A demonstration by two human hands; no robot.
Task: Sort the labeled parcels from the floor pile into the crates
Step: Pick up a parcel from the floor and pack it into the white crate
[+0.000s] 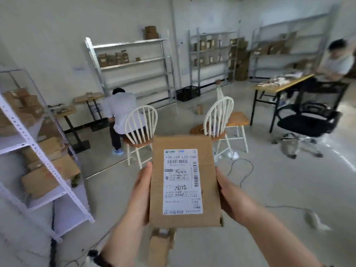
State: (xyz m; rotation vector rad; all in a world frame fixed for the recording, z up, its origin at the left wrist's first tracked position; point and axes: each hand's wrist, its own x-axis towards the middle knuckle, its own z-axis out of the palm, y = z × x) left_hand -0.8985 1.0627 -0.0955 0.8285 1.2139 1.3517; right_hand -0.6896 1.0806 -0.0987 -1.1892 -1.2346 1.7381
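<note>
A flat brown cardboard parcel point(208, 182) with a white shipping label facing me is held upright at chest height in the middle of the view. My left hand point(141, 191) grips its left edge and my right hand point(226, 193) grips its right edge, with the fingers hidden behind the box. Another small brown parcel point(160, 245) lies on the floor just below it. A black crate point(187, 93) stands far back by the shelving.
A white shelf rack point(46, 157) with cardboard boxes stands close on the left. Two white spindle chairs point(141, 130) stand ahead, with a person bent over behind them. A black office chair point(306, 122), a table and a seated person are on the right. Cables run across the floor.
</note>
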